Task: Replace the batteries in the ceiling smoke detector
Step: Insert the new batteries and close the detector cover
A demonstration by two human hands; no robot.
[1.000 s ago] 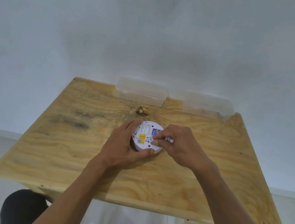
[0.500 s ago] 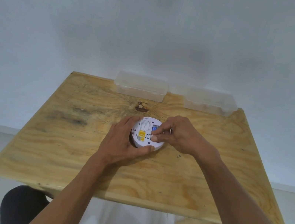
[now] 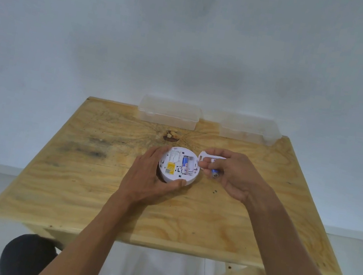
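Observation:
A round white smoke detector [image 3: 172,177] lies back side up on the wooden table [image 3: 94,194], showing a yellow label and an open battery bay. One blue battery [image 3: 185,161] sits in the bay. My left hand [image 3: 149,180] cups the detector's left and near rim. Just right of the detector, my right hand [image 3: 234,177] pinches a second blue battery [image 3: 215,173] in its fingertips. A white mounting plate [image 3: 208,159] lies on the table partly under that hand.
Two clear plastic lidded boxes [image 3: 169,112] [image 3: 250,129] stand at the table's far edge against the white wall. A dark knot [image 3: 171,135] marks the wood behind the detector. My knees show below the near edge.
My right hand has pulled away from the battery bay to the right, holding a blue battery. The left hand has stayed on the detector.

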